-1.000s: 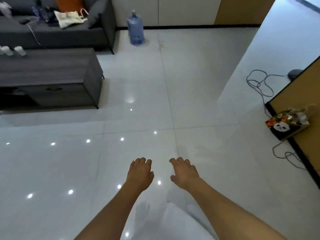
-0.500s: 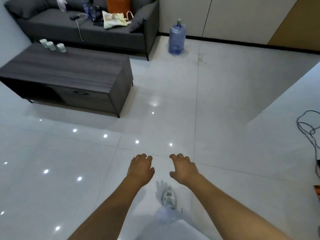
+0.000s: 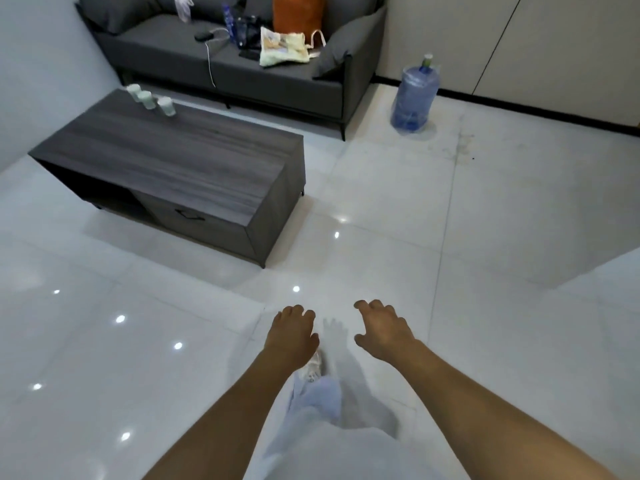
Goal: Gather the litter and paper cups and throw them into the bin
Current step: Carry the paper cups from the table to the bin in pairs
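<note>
White tiled floor [image 3: 398,209] fills most of the view, glossy with ceiling-light reflections. Far end: grey sofa [image 3: 225,60] against the wall, cluttered with an orange cushion [image 3: 298,12], a pale cloth bag [image 3: 284,46], bottles, a phone on a white cable; some of that may count as litter, can't tell from here. Blue water jug [image 3: 414,95] stands on the floor just right of the sofa. Dark wood coffee table [image 3: 173,157] sits in front of the sofa, and three paper cups [image 3: 149,99] stand in a row at its far left corner, close together, apparently upside down. No bin in view, so drop-off location is unknown. Both arms are stretched out low in front, well short of the table. Left hand [image 3: 292,336] is palm down, fingers loosely curled, holding nothing. Right hand [image 3: 382,332] is the same: fingers spread and relaxed, empty. One shoe and a light trouser leg show between the arms, mid-stride by the look of it. Progress estimate: essentially zero. Nothing collected, cups untouched on the table. Left to do: reach the table, gather cups, check the sofa for litter, find the bin, dump everything.
</note>
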`<action>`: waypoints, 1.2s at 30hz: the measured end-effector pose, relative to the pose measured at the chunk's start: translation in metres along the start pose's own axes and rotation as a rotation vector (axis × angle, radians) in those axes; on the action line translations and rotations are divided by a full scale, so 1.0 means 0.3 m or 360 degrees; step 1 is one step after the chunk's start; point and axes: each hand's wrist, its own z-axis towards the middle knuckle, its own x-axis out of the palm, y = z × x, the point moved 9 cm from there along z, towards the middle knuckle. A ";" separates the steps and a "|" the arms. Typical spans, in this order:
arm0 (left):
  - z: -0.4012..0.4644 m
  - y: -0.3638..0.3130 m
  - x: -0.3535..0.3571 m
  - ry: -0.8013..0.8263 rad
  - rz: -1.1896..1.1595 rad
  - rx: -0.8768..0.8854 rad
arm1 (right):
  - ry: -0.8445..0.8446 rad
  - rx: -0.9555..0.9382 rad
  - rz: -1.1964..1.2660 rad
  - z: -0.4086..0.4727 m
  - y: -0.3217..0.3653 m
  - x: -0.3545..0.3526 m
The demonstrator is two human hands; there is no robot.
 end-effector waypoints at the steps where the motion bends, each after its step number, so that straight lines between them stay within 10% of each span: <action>1: 0.070 0.025 -0.033 -0.0001 -0.0010 -0.0013 | 0.0001 -0.0002 0.0004 0.067 0.012 -0.042; 36: 2.379 0.471 -1.106 0.0033 -0.0429 -0.0516 | 0.0141 -0.0342 -0.0225 2.369 0.034 -1.522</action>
